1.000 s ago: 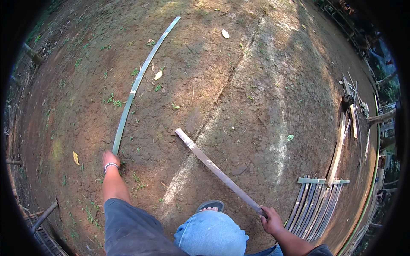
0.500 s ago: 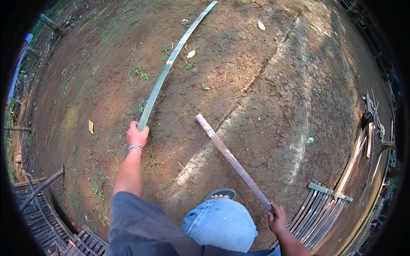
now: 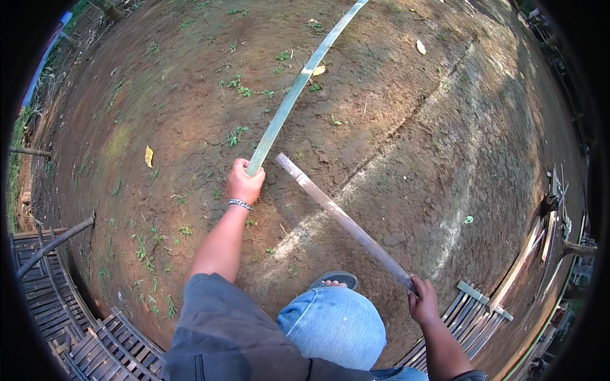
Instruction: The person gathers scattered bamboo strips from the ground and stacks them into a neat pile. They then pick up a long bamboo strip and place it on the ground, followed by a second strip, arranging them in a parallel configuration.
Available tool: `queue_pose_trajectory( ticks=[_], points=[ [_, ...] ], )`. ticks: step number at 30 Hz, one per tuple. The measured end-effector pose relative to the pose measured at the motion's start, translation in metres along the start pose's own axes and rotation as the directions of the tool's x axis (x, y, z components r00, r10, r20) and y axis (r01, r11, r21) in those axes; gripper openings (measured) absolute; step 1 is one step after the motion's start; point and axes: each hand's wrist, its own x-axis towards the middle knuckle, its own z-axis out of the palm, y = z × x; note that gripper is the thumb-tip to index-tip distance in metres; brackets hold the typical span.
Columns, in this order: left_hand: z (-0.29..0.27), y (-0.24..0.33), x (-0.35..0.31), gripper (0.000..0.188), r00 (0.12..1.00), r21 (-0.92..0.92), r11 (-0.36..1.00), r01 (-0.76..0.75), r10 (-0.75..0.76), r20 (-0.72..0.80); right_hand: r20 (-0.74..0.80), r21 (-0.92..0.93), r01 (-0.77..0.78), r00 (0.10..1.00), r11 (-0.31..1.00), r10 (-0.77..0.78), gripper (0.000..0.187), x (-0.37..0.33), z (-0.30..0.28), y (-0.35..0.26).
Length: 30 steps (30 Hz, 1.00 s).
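My left hand (image 3: 246, 182), with a chain bracelet at the wrist, is closed round the near end of a long green bamboo strip (image 3: 290, 103). The strip runs up and to the right, past the top of the view, with a pale joint about midway. My right hand (image 3: 423, 301) grips the lower end of a shorter, greyish-brown flat bamboo slat (image 3: 351, 225). This slat slants up to the left, and its free end lies just right of my left hand, with a small gap between them.
Bare earth (image 3: 190, 108) bears small weeds and fallen leaves. At the lower right lies a slatted bamboo panel (image 3: 457, 327), with loose strips (image 3: 518, 260) beyond it. Slatted bamboo racks (image 3: 121, 349) stand at the lower left, beside a slanting pole (image 3: 57, 246).
My left hand has moved right and upward with the green strip, closer to the slat's free end. My right hand has risen slightly, and the slat has shifted with it.
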Motion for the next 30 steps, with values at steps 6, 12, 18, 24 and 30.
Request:
queue_pose_trajectory(
  ticks=[6,12,18,24,30],
  points=[
    [0.029,0.027,0.011,0.035,0.994,-0.072,0.997,-0.031,0.039,0.105,0.002,-0.035,0.023,1.0,0.999,-0.022,0.051,0.037,-0.001,-0.002],
    [0.061,0.006,0.008,0.042,0.976,-0.033,0.999,-0.037,0.043,0.211,0.028,-0.074,0.073,0.997,0.995,-0.071,0.05,0.07,0.0,-0.003],
    [0.068,-0.036,0.015,0.037,0.967,-0.172,0.983,0.06,-0.014,0.254,0.116,-0.252,-0.01,0.992,0.968,0.04,0.043,0.081,0.014,0.008],
    [0.064,-0.053,0.024,0.037,0.934,-0.253,0.939,0.235,-0.146,0.326,0.22,-0.364,-0.115,0.954,0.924,0.205,0.038,0.088,0.033,0.0],
    [0.049,-0.021,0.007,0.056,0.943,0.005,0.999,-0.048,0.043,0.33,0.233,-0.383,-0.128,0.945,0.915,0.23,0.038,0.088,0.045,0.007]
  ],
)
